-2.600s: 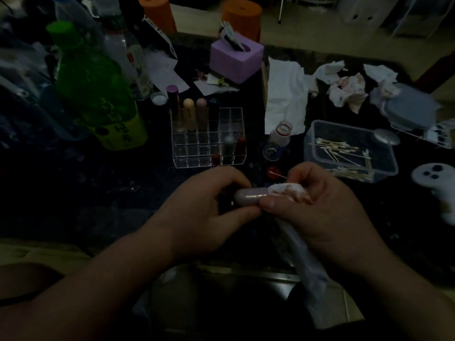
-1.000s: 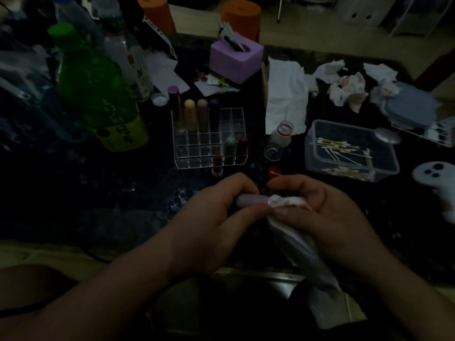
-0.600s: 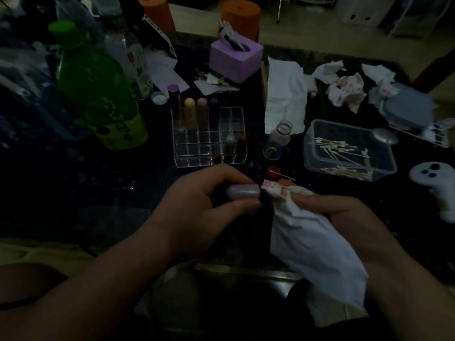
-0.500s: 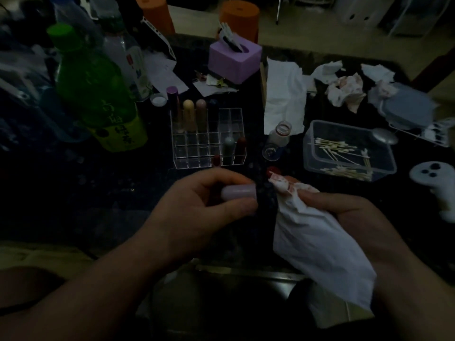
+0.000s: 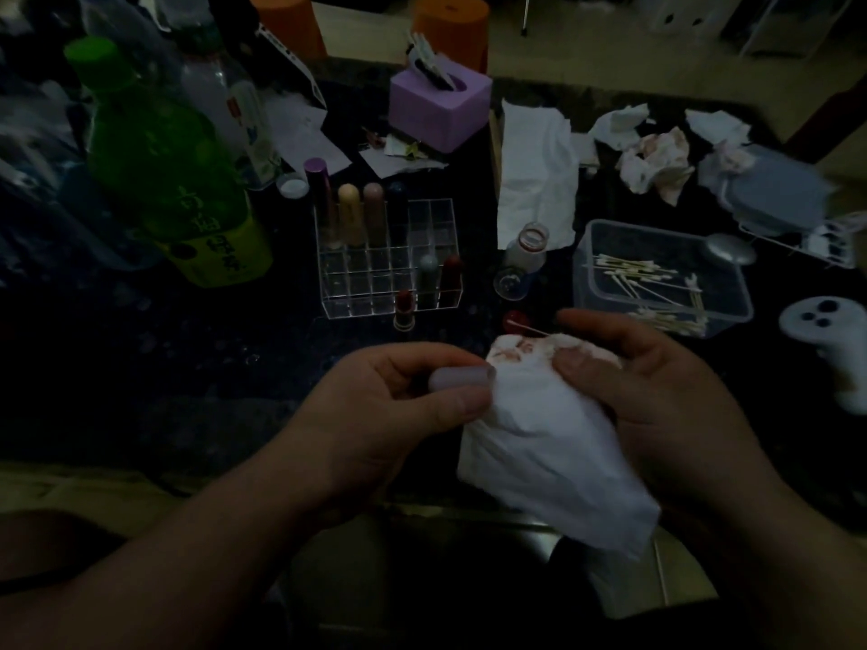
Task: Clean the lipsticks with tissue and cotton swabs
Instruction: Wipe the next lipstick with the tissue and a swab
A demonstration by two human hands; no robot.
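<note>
Fingers (image 5: 422, 361) and thumb of the left hand (image 5: 375, 415) are curling round a pale lilac, round-ended lipstick tube (image 5: 462, 378), gripping it sideways with one end pointing toward the right hand (image 5: 666, 401). Right-hand fingertips (image 5: 584, 370) are pinching a white paper tissue (image 5: 539, 443), smudged red along its top edge. The tissue is touching the tube's end, and its loose part is hanging below both thumbs. Just beyond the right index finger, a thin cotton swab with a reddened tip (image 5: 518, 326) is lying on the dark tabletop (image 5: 164, 377). Farther beyond those fingers, a clear plastic box (image 5: 581, 255) is holding loose white cotton swabs (image 5: 633, 274). Beyond the left fingers, a clear acrylic grid organiser (image 5: 431, 218) is holding several capped lipsticks (image 5: 349, 213) upright. A dark red lipstick (image 5: 404, 308) is standing just in front of it, apart from the hand. Well beyond the right fingers, crumpled red-stained tissues (image 5: 654, 161) are lying on the table.
</note>
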